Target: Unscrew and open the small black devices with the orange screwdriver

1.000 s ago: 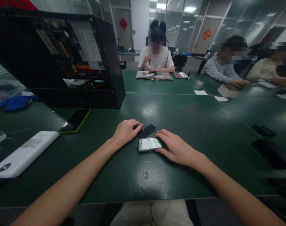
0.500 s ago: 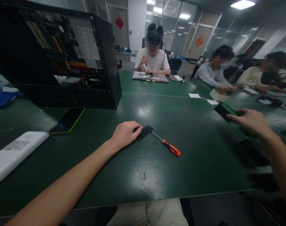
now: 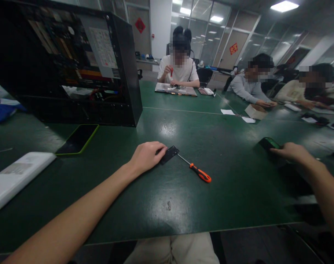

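My left hand [image 3: 147,157] rests on the table, thumb and fingers closed at the near-left end of a small flat black plate [image 3: 170,154] with small holes. Part of that plate is hidden under the fingers. A screwdriver [image 3: 200,172] with an orange and black handle lies beside it, its metal tip close to the plate's right edge. Far to the right, my right hand [image 3: 294,153] grips a dark, flat rectangular object [image 3: 269,143] with a green upper face, low over the table. Blur hides what kind of object it is.
A black open computer case [image 3: 125,73] stands at the left. Near it lie a phone with a green edge [image 3: 80,139] and a white flat device [image 3: 21,179]. Across the green table [image 3: 183,209] a person [image 3: 177,69] works with a screwdriver; other people sit at the right.
My right hand has moved down and slightly right with the dark, green-faced object, which is now lower towards the table. My left hand, the plate and the screwdriver have stayed put.
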A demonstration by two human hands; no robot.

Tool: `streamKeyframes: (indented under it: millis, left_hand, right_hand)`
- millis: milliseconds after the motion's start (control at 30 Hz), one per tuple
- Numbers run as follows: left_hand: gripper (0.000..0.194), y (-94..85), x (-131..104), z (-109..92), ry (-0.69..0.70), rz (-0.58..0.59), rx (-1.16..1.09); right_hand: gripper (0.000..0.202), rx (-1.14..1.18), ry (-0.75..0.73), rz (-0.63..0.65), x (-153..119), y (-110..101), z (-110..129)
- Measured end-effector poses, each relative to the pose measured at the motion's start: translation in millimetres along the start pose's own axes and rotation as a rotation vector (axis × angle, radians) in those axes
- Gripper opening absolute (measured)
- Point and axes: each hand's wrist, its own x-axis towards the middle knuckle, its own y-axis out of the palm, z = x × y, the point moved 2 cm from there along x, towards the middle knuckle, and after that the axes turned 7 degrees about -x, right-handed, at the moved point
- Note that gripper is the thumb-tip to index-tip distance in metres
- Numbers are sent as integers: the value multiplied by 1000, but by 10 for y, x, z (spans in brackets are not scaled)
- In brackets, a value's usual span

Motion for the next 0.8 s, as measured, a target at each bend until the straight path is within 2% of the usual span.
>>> streamKeyframes:
  millis: [100,167,233,367,433,500,567,633,800]
  left_hand:
    - [31,-38,13,4,-36,-49,3]
    - [32,-66,19,20,-65,-74,13]
    - [32,-88,23,54,-85,-98,14]
    - [32,-117,25,180,-115,-153,-12]
    - [32,-131,26,253,-128,-174,-20]
    - [33,-148,25,316,-140,-194,-28]
    - [32,-162,22,361,-149,-212,-35]
    - [32,-167,17,387,-153,-222,-38]
    - [33,-142,14,405,-123,-225,-51]
  right_hand:
    - [35,-13,-110,-143,-162,-120,252]
    - [32,22,-296,-253,-341,-203,617]
    - [35,90,-563,-288,-588,-255,1141]
    - [45,169,-1094,-218,-1241,-286,2388]
    - [42,161,-1301,-155,-1540,-279,2944]
    - [40,131,-1433,-83,-1728,-259,3377]
    - [40,87,-1495,-19,-1785,-224,3672]
    - [39,41,-1515,40,-1745,-179,3844]
    - [38,29,-1508,104,-1586,-93,3960]
